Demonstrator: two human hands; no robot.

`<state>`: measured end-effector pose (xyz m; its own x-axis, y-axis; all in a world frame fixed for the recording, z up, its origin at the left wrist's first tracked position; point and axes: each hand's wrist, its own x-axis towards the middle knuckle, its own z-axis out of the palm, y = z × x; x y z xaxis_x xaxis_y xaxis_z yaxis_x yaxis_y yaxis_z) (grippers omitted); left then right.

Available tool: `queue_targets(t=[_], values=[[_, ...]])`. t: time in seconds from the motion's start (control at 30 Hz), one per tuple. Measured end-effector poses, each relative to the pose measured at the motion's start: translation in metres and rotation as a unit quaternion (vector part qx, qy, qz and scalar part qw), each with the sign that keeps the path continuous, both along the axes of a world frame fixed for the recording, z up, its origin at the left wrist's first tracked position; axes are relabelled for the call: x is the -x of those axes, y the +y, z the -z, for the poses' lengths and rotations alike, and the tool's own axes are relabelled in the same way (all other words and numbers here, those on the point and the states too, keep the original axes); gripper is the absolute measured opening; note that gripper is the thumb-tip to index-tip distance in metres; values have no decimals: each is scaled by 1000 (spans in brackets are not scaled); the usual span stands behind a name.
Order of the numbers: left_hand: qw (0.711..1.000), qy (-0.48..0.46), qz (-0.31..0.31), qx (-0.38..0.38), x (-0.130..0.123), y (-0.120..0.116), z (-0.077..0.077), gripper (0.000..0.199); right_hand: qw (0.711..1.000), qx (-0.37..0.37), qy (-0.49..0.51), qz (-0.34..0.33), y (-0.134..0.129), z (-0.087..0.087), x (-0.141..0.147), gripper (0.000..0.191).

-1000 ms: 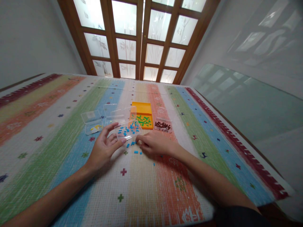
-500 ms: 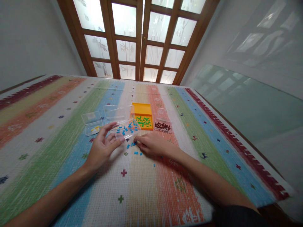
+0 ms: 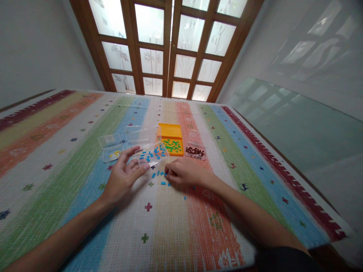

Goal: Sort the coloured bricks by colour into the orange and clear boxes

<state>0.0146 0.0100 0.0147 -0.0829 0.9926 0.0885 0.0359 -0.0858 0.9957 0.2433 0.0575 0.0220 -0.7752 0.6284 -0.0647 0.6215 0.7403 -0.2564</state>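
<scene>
Here's my left hand point(image 3: 126, 173), out over the table, and it has the clear container point(image 3: 143, 161) by its near left side, thumb in front, index finger curled up at the back, the hand only partly closed around it. The container is held up off the cloth and leans towards me, with a scatter of small blue pieces point(image 3: 148, 159) lying inside. Over to my right hand point(image 3: 184, 172): fingers bent under, thumb and fingertips drawn close together, pointing down just right of the container. There's a touch of blue right at those fingertips, but whether I've got a piece pinched, I cannot tell! Below, loose blue pieces point(image 3: 163, 183) lie on the striped tablecloth point(image 3: 170, 241), most bunched near that hand, one well nearer to me. Beyond, the orange box point(image 3: 170, 130) lies with its lid back, green pieces point(image 3: 168, 149) spread in its near half. Just right of it, brown pieces point(image 3: 195, 151) fill a small see-through box point(image 3: 195, 158). And out on the left, yellow pieces point(image 3: 115, 154) sit in a lidded plastic case point(image 3: 109, 141), lid raised.
</scene>
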Motion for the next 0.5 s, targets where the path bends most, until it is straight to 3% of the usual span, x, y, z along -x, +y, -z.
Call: queue_targets(t=[0.23, 0.5], values=[[1000, -14, 1, -1, 1, 1, 1, 61, 1000, -3, 19, -25, -2, 7, 2, 22], [1000, 0, 4, -6, 1, 1, 0, 59, 1000, 11, -6, -7, -10, -2, 6, 24]])
